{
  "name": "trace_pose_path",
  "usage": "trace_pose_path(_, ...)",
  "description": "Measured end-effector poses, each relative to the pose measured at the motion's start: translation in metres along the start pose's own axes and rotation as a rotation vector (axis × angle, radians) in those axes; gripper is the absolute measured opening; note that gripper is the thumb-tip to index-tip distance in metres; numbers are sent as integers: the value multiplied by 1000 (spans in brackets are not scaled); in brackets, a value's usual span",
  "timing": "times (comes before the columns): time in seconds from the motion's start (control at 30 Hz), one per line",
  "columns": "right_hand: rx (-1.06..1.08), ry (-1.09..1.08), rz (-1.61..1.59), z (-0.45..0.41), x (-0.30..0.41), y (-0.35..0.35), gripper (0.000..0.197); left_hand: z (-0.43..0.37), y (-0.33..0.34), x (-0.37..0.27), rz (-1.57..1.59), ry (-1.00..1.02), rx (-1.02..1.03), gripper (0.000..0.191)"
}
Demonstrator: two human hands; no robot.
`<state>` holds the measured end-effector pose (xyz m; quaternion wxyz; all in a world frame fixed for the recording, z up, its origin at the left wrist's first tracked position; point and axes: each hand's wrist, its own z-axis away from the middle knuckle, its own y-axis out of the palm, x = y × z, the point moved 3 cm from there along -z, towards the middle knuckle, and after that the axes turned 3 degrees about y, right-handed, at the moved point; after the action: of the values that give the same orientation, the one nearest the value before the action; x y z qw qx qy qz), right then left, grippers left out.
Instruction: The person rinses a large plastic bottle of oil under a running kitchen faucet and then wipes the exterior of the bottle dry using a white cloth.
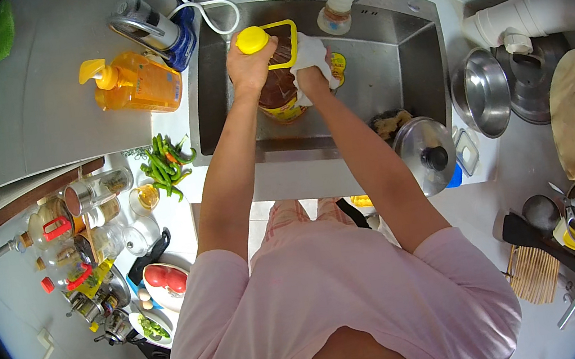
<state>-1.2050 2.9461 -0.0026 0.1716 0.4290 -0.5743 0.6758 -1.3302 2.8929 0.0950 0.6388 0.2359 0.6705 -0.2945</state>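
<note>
A large plastic jug [274, 87] of dark brown liquid, with a yellow cap [252, 40], a yellow handle [295, 42] and a yellow label, stands in the steel sink [371, 92]. Around its neck, just under the cap, my left hand [250, 67] is closed. My right hand [314, 82] presses a white cloth [310, 51] against the jug's right side. The cloth covers part of the fingers. A small yellow piece with printing [339, 68] shows just right of the cloth; whether it belongs to the jug I cannot tell.
A flexible faucet spout [343, 3] hangs over the sink's far side. A pot lid [426, 157] leans at the near right corner beside a scrubber [392, 123]. Left of the sink are an orange soap bottle [138, 83] and green chillies [165, 163]. A steel bowl [482, 94] stands right.
</note>
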Motion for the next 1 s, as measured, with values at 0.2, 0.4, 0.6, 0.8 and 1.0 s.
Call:
trace_pose_path(0.2, -315, -121, -180, 60, 40, 3, 60, -6, -9, 7, 0, -37, -85, 37)
trace_pose_path(0.4, -237, 241, -286, 49, 3, 13, 48, 0, 4, 5, 57, -39, -27, 35)
trace_pose_path(0.6, 40, 621, -352, 51, -18, 1, 31, 18, 13, -6, -91, 77, -67, 34)
trace_pose_path(0.8, 39, 821, -636, 77, 65, -51, 33, 37, -2, -38, -306, 271, -49, 39)
trace_pose_path(1.0, -25, 439, -683, 92, 65, -72, 36, 48, -31, -110, -143, 381, 3, 44)
